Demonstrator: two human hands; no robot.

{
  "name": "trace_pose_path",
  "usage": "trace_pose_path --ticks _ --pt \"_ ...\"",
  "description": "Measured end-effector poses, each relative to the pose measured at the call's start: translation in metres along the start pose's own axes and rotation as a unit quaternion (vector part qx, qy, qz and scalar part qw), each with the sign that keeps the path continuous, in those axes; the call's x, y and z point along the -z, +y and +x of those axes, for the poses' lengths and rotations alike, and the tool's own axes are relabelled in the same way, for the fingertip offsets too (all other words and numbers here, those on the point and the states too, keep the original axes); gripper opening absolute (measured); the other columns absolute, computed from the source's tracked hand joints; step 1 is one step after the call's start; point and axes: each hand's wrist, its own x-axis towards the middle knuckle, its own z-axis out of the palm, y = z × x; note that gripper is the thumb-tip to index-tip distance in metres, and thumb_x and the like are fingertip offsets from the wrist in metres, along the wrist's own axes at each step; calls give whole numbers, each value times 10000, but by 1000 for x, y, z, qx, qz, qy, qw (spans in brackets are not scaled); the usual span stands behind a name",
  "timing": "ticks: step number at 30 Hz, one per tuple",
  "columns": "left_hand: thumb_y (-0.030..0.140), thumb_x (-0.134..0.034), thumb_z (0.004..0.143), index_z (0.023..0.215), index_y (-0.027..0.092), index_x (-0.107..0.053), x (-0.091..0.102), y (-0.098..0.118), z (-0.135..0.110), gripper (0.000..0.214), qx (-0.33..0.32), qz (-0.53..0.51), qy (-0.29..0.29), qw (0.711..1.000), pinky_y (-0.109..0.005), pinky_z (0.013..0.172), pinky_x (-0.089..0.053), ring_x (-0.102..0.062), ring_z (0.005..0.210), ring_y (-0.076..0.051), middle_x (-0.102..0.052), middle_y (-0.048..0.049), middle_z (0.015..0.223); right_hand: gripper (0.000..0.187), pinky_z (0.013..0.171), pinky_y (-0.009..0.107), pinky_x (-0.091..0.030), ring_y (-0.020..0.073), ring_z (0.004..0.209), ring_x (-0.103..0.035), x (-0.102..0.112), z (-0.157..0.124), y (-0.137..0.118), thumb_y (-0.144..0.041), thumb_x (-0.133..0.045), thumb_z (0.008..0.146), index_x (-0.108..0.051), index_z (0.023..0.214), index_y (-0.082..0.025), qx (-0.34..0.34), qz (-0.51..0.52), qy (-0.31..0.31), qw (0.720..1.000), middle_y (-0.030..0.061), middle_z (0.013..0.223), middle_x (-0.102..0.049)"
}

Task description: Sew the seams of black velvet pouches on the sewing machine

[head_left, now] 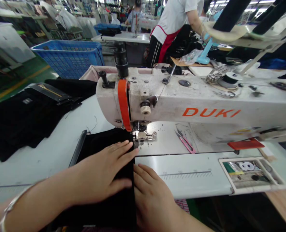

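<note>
A piece of black fabric [109, 211] lies on the bed of a white sewing machine [167, 100], its far right edge beside the metal presser foot [143, 136]. My left hand [101, 170] rests flat on top of the cloth, fingers stretched toward the needle area and just left of the foot. Along the cloth's right edge, my right hand [152, 196] has its fingers bent together against the border; its thumb is hidden. A dark strip [78, 148] runs along the fabric's left side. Pink-handled thread snips [186, 141] lie under the machine arm.
More black cloth with a zipper [24, 116] is on the table at left. Behind it stands a blue basket [67, 58]. A tray with bobbins [250, 174] is set into the table at right, near a red lever [245, 144]. A co-worker [172, 25] leans beyond the machine.
</note>
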Motion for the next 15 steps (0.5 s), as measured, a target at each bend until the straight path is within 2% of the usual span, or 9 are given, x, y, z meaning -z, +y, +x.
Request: trace_pose_path --ticks 1,3,5,8,10,11,13,15 --pt "546 -641 866 1572 178 -288 -6 14 -10 871 5 7 -1 1000 -495 1172 -380 -348 1475 -341 -346 -167 1604 472 1245 448 -263 300 1417 -430 -4 -3 -2 -240 -589 810 -632 1268 -129 3 -4 16 1000 149 1373 -622" --pt "568 -684 816 1603 156 -162 -23 40 -29 1030 12 32 -2 999 -502 1175 -382 -273 1505 -350 -239 -181 1639 420 1246 474 -262 303 1395 -458 -10 -10 -7 -279 -594 841 -650 1229 -129 8 -7 38 999 156 1318 -656" --pt "452 -679 846 1604 135 -145 -38 58 -45 980 30 53 32 998 -512 1178 -382 -264 1507 -352 -251 -183 1633 325 1229 475 -298 284 1369 -490 -10 -18 -15 -277 -587 872 -676 1160 -157 11 14 60 998 140 1268 -687" --pt "263 -568 930 1593 188 -221 -48 64 -59 752 42 14 75 996 -481 1179 -398 -324 1490 -299 -348 -114 1611 255 1110 396 -445 206 1181 -626 2 -32 -28 -171 -553 901 -681 1118 -211 -7 108 95 990 67 1130 -739" --pt "226 -498 975 1575 239 -281 -48 58 -62 638 66 -47 68 994 -456 1178 -404 -347 1483 -257 -391 -63 1596 233 907 329 -537 175 939 -679 11 -40 -36 -144 -541 910 -696 1073 -208 -76 164 125 975 49 974 -745" --pt "232 -477 992 1567 253 -300 -46 55 -63 602 80 -73 60 992 -458 1181 -401 -351 1481 -248 -402 -52 1591 205 809 307 -542 170 848 -672 15 -43 -39 -160 -544 921 -709 1035 -200 -129 183 126 966 47 913 -735" --pt "246 -467 1009 1556 264 -323 -43 52 -64 566 89 -98 58 989 -486 1192 -382 -349 1483 -249 -415 -48 1585 158 699 286 -510 167 757 -648 17 -48 -44 -229 -575 941 -730 951 -200 -241 215 94 942 39 847 -718" --pt "242 -490 1006 1531 266 -377 -43 53 -64 538 67 -88 73 991 -519 1200 -364 -351 1482 -269 -436 -53 1572 149 663 271 -475 160 729 -636 12 -49 -46 -299 -624 940 -738 907 -208 -319 273 37 907 20 825 -718"
